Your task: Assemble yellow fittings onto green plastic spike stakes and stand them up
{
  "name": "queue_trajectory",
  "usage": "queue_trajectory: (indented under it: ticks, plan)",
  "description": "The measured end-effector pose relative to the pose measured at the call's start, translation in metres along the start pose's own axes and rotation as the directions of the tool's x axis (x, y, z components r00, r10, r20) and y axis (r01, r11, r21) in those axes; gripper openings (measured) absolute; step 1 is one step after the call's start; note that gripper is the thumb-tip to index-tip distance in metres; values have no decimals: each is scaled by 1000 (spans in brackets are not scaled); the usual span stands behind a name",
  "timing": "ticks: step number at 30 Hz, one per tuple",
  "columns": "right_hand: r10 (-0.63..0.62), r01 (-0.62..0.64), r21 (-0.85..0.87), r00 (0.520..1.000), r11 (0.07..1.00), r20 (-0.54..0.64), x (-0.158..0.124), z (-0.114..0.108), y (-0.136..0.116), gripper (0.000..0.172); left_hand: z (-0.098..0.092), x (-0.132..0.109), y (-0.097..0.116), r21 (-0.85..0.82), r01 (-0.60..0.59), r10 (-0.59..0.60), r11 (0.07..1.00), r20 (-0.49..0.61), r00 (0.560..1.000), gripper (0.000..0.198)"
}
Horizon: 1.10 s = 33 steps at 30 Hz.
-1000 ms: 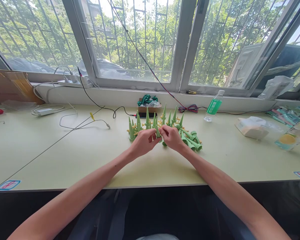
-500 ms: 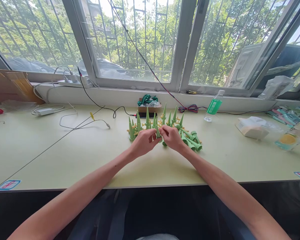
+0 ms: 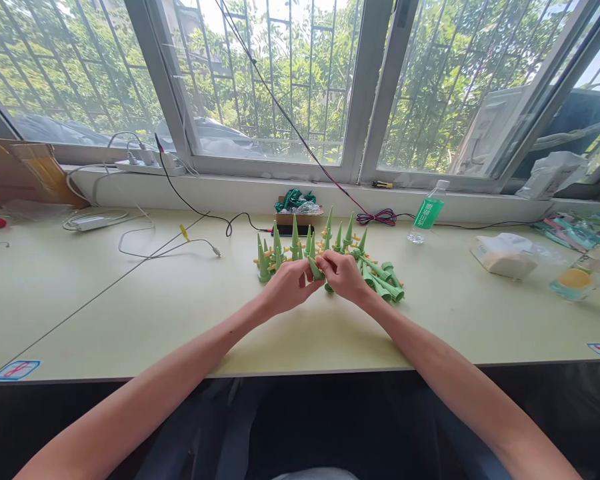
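My left hand (image 3: 291, 283) holds a green plastic watering spike (image 3: 315, 269) between thumb and fingers, its narrow tip tilted up and to the left. Against the right side of the same spike, my right hand (image 3: 345, 273) pinches with thumb and forefinger; any small part between those fingertips is hidden. Just beyond both hands, several green spikes (image 3: 295, 235) with yellow side valves stand upright on their wide ends. To the right of my right hand, more green spikes (image 3: 383, 283) lie on their sides in a heap.
Behind the spikes sit a dark phone (image 3: 293, 231) and a small carton (image 3: 299, 212) with green wrapping. A water bottle (image 3: 429, 212) and a tissue pack (image 3: 503, 255) are on the right. Cables (image 3: 170, 248) cross the table at left. The table edge (image 3: 310, 375) is near me.
The held spike has gone from nearly upright to leaning, its tip to the left and its wide end to the right. Both hands stay in almost the same place.
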State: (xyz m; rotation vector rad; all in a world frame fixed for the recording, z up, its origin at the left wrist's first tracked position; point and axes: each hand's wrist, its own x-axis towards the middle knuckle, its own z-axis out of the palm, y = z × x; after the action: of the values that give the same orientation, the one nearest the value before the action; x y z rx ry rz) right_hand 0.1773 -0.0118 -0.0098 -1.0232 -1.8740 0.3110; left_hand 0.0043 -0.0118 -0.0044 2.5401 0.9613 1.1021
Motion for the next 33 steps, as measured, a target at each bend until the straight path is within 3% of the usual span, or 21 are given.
queue_trajectory:
  ticks: [19,33]
  plan:
    - [13,-13,-1,1000,1000,-14,1,-1,-1,32,-2,-1,5,-1,7,-7,1000,-25,1000,26]
    - [26,-26,32,1000,999,4,-1,1,0,35,1,1,-1,-39,8,-10,999,-39,999,17]
